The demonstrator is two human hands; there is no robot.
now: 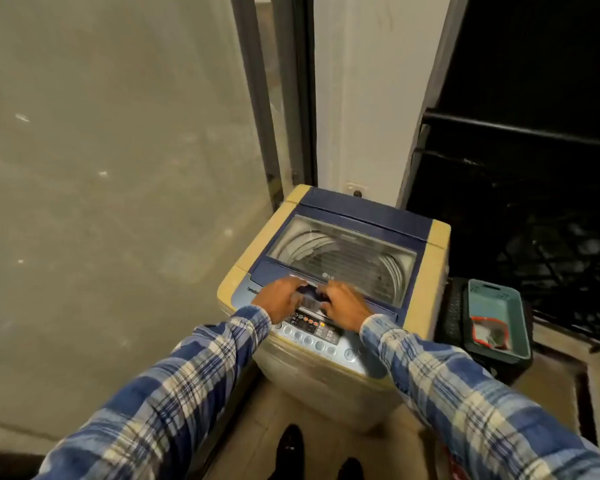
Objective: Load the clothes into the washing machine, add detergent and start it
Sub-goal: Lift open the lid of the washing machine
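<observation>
A top-loading washing machine [433,271] with a yellowed body and a blue lid [368,213] stands in the corner. The lid is down and its clear window shows the drum inside. My left hand [279,299] and my right hand [343,304] lie side by side on the lid's front edge, fingers curled at the handle recess. The button panel [321,336] sits just below my wrists. No clothes are visible in the drum.
A teal plastic basket [520,327] holding a small red-edged packet [490,332] rests on a black crate right of the machine. A frosted glass pane fills the left. A dark railing lies to the right, a wall socket [355,190] behind.
</observation>
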